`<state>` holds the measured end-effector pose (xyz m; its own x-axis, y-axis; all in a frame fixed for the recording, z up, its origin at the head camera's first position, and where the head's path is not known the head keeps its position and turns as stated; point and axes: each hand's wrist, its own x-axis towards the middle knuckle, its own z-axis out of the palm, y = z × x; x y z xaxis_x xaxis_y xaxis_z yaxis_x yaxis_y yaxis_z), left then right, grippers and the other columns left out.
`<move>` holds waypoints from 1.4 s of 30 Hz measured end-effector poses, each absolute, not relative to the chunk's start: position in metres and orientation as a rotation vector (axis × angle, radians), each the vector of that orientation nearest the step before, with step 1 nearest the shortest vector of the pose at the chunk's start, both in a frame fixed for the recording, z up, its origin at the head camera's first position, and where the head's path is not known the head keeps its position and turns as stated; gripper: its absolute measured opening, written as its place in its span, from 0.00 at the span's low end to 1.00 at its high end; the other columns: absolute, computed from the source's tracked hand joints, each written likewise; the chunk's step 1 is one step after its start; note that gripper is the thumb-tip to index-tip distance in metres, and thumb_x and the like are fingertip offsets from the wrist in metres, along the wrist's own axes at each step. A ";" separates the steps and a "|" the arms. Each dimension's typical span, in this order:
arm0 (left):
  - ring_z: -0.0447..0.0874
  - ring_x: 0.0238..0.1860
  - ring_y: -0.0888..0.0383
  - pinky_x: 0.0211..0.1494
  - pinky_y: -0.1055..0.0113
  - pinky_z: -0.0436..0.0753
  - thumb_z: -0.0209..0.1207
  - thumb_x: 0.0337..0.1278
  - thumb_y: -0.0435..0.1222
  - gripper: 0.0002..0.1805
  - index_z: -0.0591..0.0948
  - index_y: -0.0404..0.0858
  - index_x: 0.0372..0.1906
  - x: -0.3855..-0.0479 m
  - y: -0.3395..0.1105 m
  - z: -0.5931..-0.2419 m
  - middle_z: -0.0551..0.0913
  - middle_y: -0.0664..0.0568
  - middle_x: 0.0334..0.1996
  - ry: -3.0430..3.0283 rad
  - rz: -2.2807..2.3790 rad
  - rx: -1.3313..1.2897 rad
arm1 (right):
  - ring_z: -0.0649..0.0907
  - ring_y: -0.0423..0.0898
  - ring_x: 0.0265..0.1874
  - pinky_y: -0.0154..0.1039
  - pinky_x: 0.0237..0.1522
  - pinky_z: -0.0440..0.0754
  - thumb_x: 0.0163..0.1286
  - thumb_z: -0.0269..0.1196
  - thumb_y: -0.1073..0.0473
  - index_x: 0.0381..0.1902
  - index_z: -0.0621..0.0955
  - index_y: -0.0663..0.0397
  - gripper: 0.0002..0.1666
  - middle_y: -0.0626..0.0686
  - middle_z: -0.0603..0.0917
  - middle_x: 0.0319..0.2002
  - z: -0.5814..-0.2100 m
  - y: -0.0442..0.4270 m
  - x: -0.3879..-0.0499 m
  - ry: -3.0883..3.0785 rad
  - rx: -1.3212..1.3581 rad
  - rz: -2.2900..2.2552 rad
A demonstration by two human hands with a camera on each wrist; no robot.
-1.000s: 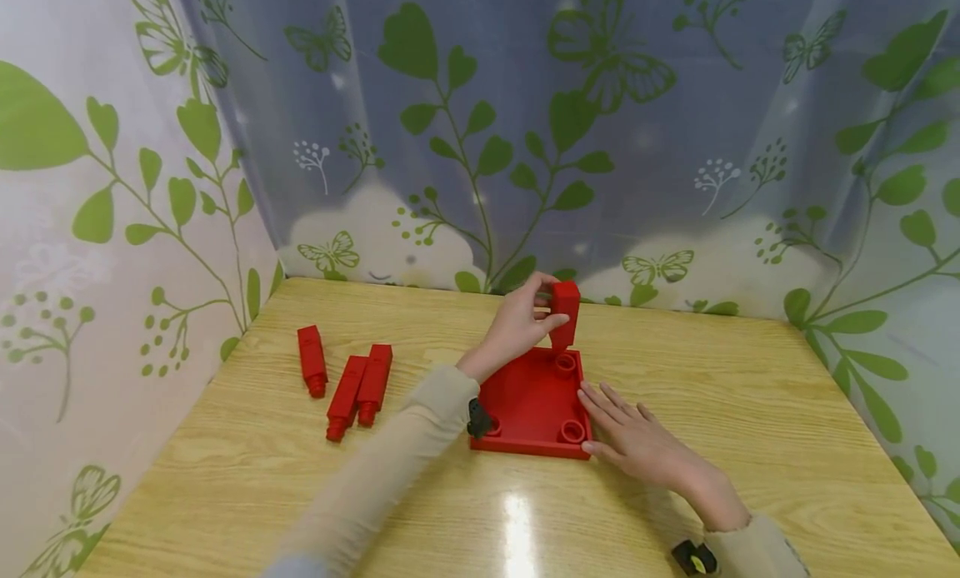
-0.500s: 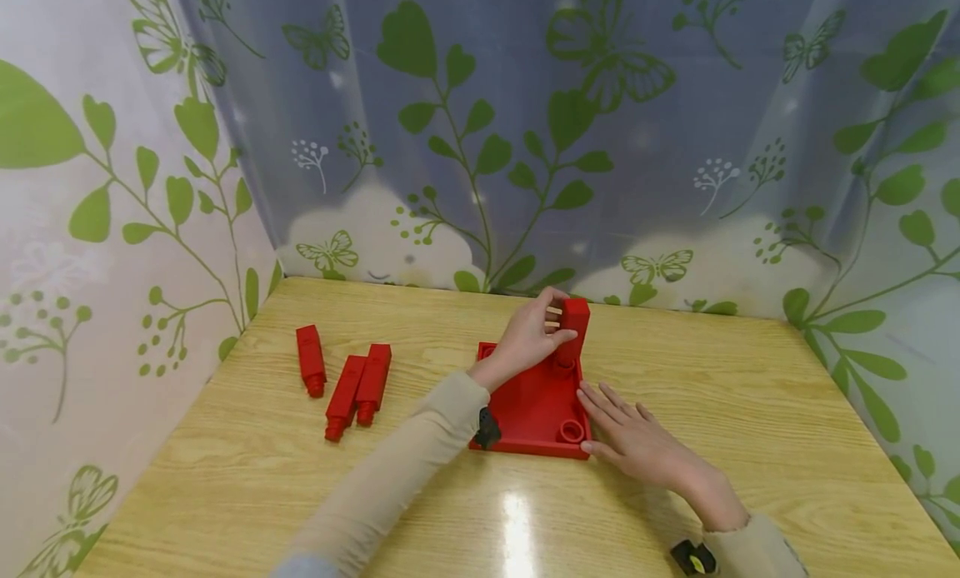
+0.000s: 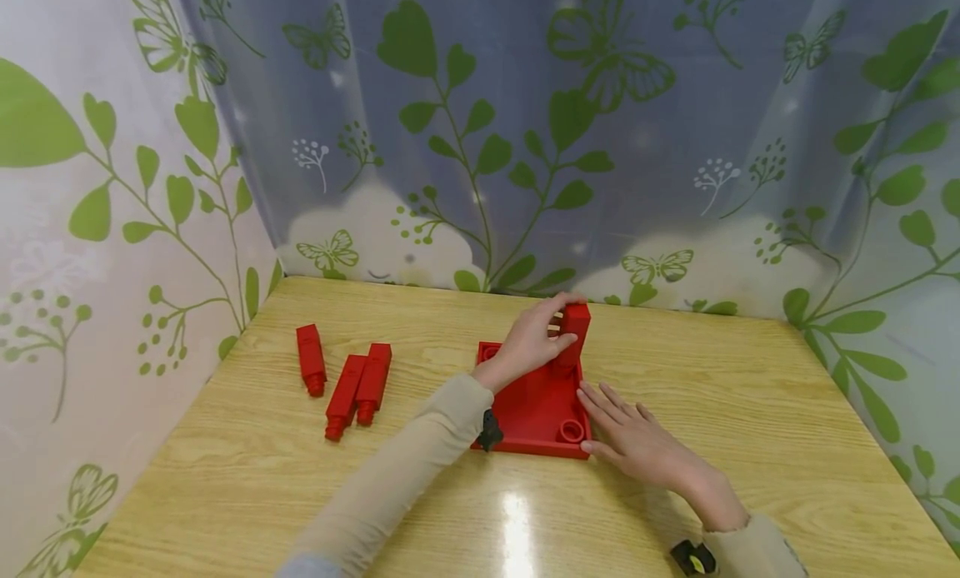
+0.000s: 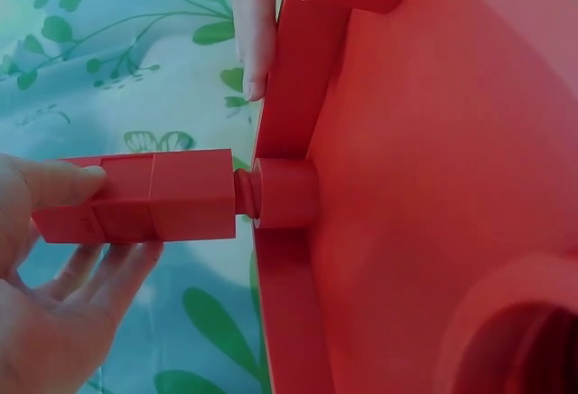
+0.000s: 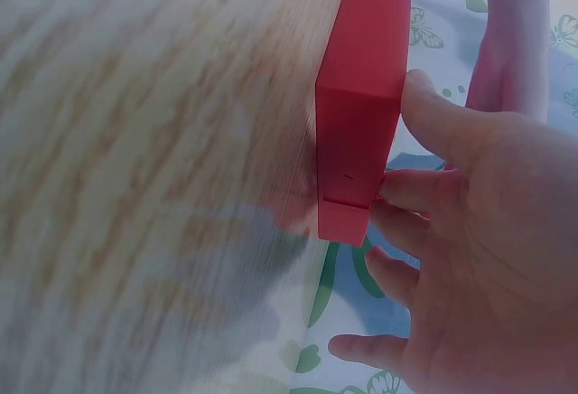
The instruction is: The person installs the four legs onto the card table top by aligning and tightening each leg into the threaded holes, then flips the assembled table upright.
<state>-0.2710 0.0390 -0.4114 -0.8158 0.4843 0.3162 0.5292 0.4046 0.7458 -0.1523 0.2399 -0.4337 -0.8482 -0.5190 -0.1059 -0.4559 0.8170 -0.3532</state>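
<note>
My left hand (image 3: pixel 531 338) pinches a red square leg (image 3: pixel 576 324) between thumb and fingers, upright over the far right corner of the red tray-like piece (image 3: pixel 531 449). In the left wrist view, the threaded end of the leg (image 4: pixel 190 195) enters the round socket (image 4: pixel 287 193), with some thread still showing. My right hand (image 3: pixel 647 446) lies with straight fingers against the right side of the piece. The right wrist view shows the thumb and fingertips of that hand (image 5: pixel 506 231) touching the outer wall (image 5: pixel 357 132).
Three red legs lie on the wooden table to the left: one alone (image 3: pixel 311 357) and two side by side (image 3: pixel 347 395), (image 3: pixel 374 382). A patterned curtain (image 3: pixel 480 145) stands behind the table. Another socket (image 3: pixel 572 431) sits in the piece's near right corner.
My left hand has moved down and slightly right with the leg, whose lower end has gone from above the far right socket into it. My right hand stays in place.
</note>
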 end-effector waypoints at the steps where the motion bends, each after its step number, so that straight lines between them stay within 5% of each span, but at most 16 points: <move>1: 0.84 0.56 0.48 0.56 0.62 0.85 0.65 0.65 0.31 0.31 0.70 0.44 0.71 -0.271 0.040 -0.411 0.79 0.44 0.61 -2.591 -1.381 -0.933 | 0.53 0.63 0.78 0.78 0.67 0.54 0.79 0.53 0.40 0.80 0.58 0.58 0.43 0.58 0.55 0.80 -0.434 0.240 -0.152 2.803 -0.760 -0.471; 10: 0.83 0.47 0.57 0.48 0.70 0.83 0.73 0.56 0.44 0.28 0.77 0.46 0.60 -0.266 0.053 -0.412 0.83 0.53 0.55 -2.539 -1.207 -0.749 | 0.54 0.64 0.78 0.78 0.67 0.55 0.79 0.53 0.40 0.80 0.58 0.58 0.43 0.59 0.55 0.80 -0.432 0.239 -0.151 2.802 -0.757 -0.465; 25: 0.85 0.54 0.49 0.52 0.66 0.86 0.74 0.55 0.39 0.31 0.78 0.43 0.64 -0.266 0.049 -0.411 0.79 0.45 0.56 -2.557 -1.484 -0.667 | 0.53 0.64 0.78 0.78 0.67 0.55 0.79 0.53 0.40 0.80 0.58 0.58 0.43 0.59 0.55 0.80 -0.432 0.240 -0.151 2.804 -0.758 -0.474; 33: 0.78 0.64 0.47 0.64 0.60 0.80 0.63 0.67 0.30 0.28 0.71 0.39 0.70 -0.273 0.037 -0.408 0.77 0.42 0.64 -2.616 -1.715 -0.808 | 0.52 0.63 0.79 0.77 0.68 0.53 0.79 0.53 0.39 0.80 0.57 0.57 0.43 0.58 0.54 0.80 -0.433 0.240 -0.152 2.792 -0.747 -0.479; 42: 0.78 0.64 0.47 0.64 0.59 0.81 0.61 0.69 0.29 0.27 0.70 0.38 0.70 -0.275 0.039 -0.408 0.78 0.42 0.62 -2.611 -1.731 -0.896 | 0.52 0.63 0.79 0.77 0.68 0.53 0.79 0.53 0.40 0.80 0.57 0.58 0.43 0.58 0.54 0.80 -0.432 0.240 -0.152 2.791 -0.748 -0.484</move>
